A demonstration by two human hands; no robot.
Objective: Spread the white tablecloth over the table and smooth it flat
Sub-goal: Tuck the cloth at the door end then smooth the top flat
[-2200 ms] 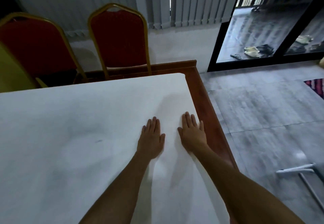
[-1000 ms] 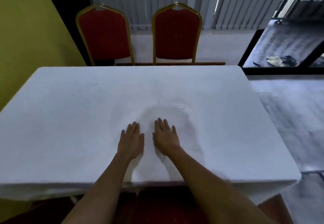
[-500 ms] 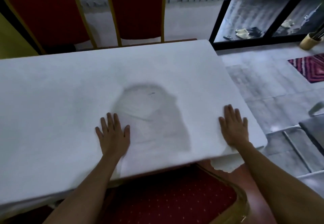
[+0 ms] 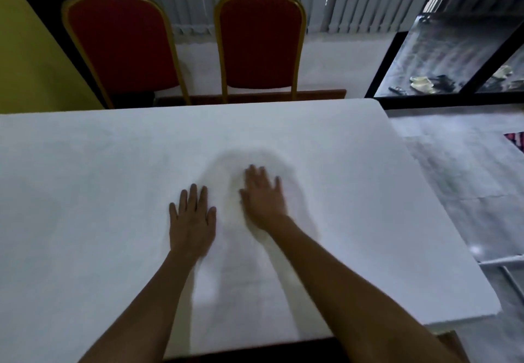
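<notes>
The white tablecloth covers the whole tabletop and looks flat, with its right end hanging a little past the table's corner. A strip of the brown wooden table shows beyond the cloth's far edge. My left hand lies palm down on the cloth near the middle, fingers straight and together. My right hand presses flat on the cloth just to its right, slightly farther out and blurred by motion. A soft shadow rings both hands.
Two red chairs with gold frames, one on the left and one beside it, stand at the table's far side. A yellow wall is at left. Grey tiled floor and a glass door lie to the right.
My right hand has slid from the cloth's right end back to the middle, beside my left hand. My view has shifted left and up, hiding the near chair seat.
</notes>
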